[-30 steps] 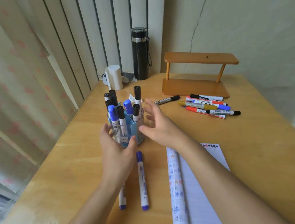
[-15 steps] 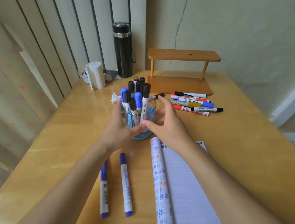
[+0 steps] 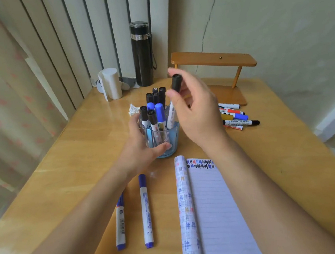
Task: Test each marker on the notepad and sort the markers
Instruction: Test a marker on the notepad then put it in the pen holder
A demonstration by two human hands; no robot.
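Observation:
A clear blue pen cup (image 3: pixel 171 140) stands mid-table with several black and blue capped markers upright in it. My left hand (image 3: pixel 140 147) wraps around the cup's left side and front. My right hand (image 3: pixel 197 112) pinches a black-capped marker (image 3: pixel 173 101) by its upper part, its lower end still inside the cup. Two blue markers (image 3: pixel 146 210) lie side by side on the table in front of the cup. The lined notepad (image 3: pixel 211 213) lies at the front right, its top page rolled back, with coloured test marks along its top.
A pile of several mixed-colour markers (image 3: pixel 238 117) lies right of the cup, before a small wooden shelf (image 3: pixel 213 61). A black flask (image 3: pixel 142 52), a white cylinder (image 3: pixel 111 83) and a crumpled paper scrap (image 3: pixel 133 109) sit at the back.
My right hand left the cup's side, rose and took hold of a black-capped marker, lifting it partway. My left hand stays on the cup.

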